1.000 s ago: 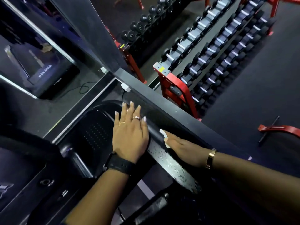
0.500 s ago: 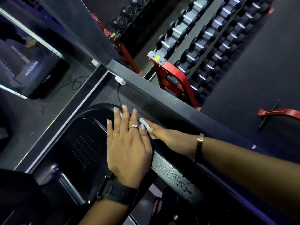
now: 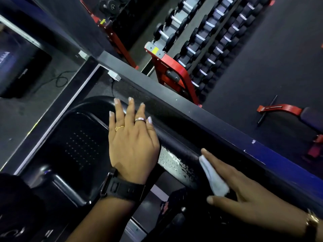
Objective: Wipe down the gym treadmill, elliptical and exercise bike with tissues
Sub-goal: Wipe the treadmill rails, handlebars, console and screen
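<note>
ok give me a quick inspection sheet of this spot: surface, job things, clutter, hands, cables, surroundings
surface: black machine cover, vented; wet droplets on its rounded edge.
job's things: white tissue, against that edge.
clutter: nothing seen.
grippers: left hand flat on the cover, fingers straight; right hand presses the tissue, fingers straight.
cables: black cable drops from a white wall socket.
surroundings: red dumbbell rack behind; mirror to the left; red bench frame on the floor.
</note>
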